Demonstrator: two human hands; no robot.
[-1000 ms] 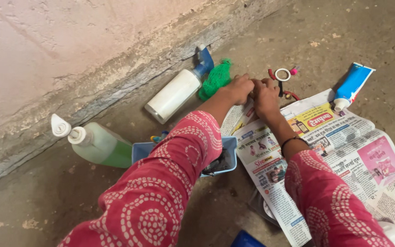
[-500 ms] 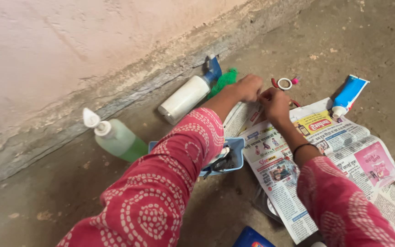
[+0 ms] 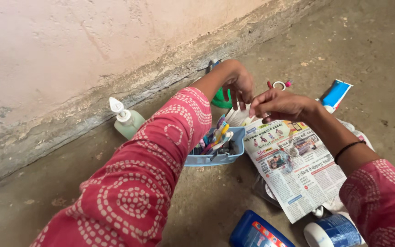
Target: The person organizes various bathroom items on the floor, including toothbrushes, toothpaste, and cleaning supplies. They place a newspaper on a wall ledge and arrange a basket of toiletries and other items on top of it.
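Pink-red patterned sleeves reach in from the bottom of the frame toward the middle, where both hands meet above the far edge of a newspaper [image 3: 298, 169] spread on the concrete floor [image 3: 366, 41]. The left hand [image 3: 237, 84] hangs with its fingers spread loosely downward, fingertips at the paper's upper left corner; whether it grips anything cannot be told. The right hand [image 3: 277, 104] is drawn narrow, fingers pinched together just right of the left hand, seemingly at the paper's top edge, though what lies between the fingertips is too small to make out. A black band circles the right wrist.

Just below the left hand, at centre frame, a pale blue plastic basket [image 3: 216, 158] stands on the floor, touching the newspaper's left edge and holding toothbrushes [image 3: 219, 132] and other small items. A green mesh scrubber [image 3: 222, 99] shows behind the left hand. At left centre a clear bottle of green liquid [image 3: 126, 121] stands by the foot of the pink wall. Right of the hands lie a small white ring [image 3: 279, 85] and a blue-and-white tube [image 3: 334, 95]. At the bottom edge are a dark blue bottle [image 3: 252, 231] and a round blue container [image 3: 332, 231].
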